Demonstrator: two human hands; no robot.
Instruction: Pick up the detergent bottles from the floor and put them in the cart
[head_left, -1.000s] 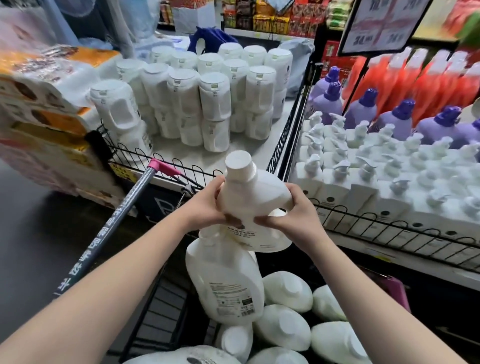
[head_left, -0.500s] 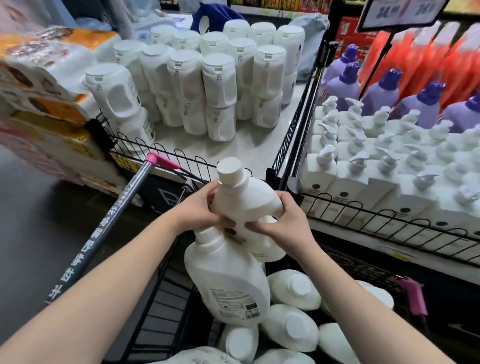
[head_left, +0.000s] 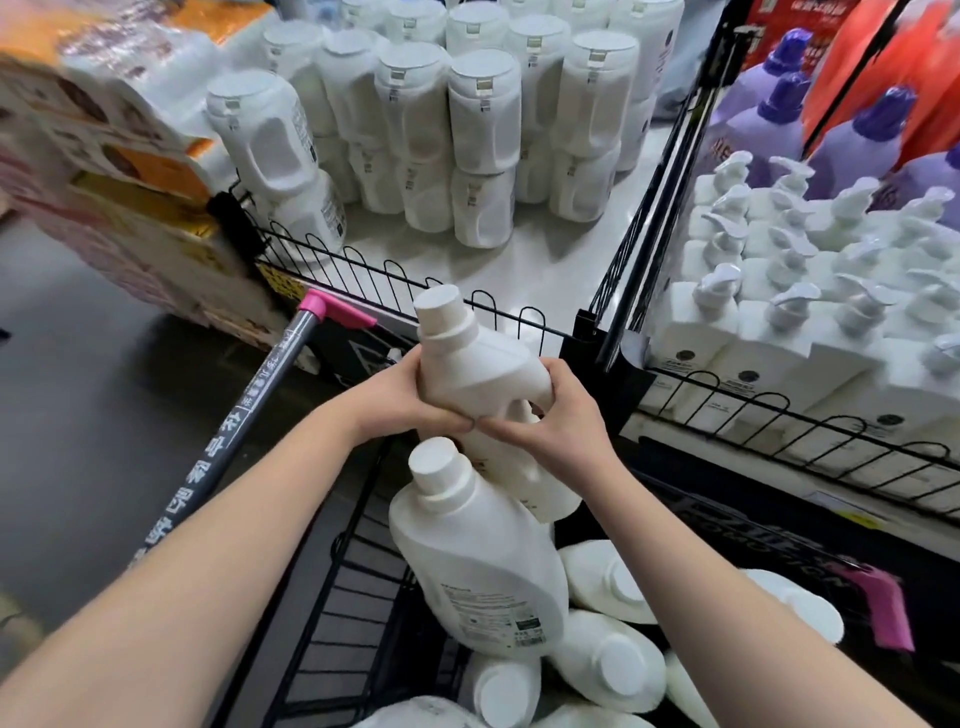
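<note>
Bordering cart (head_left: 332, 613): dark floor (head_left: 104, 415), white shelf (head_left: 550, 265)

two hands, one cart, and white bottles past easy counting

one left hand (head_left: 400, 402) and one right hand (head_left: 558, 428) share a single detergent bottle (head_left: 483, 364); the one cart (head_left: 343, 603) holds at least seven loose bottles (head_left: 478, 561), one leaning and the others lying flat, and has two pink grips (head_left: 335, 312). the shelf ahead carries at least ten stacks of white jugs (head_left: 483, 114), each two high. to the right stand four purple-capped bottles (head_left: 774, 119), well over twenty pump bottles (head_left: 711, 322) too crowded to count exactly, and red bottles (head_left: 852, 57) too blurred to count.
</note>
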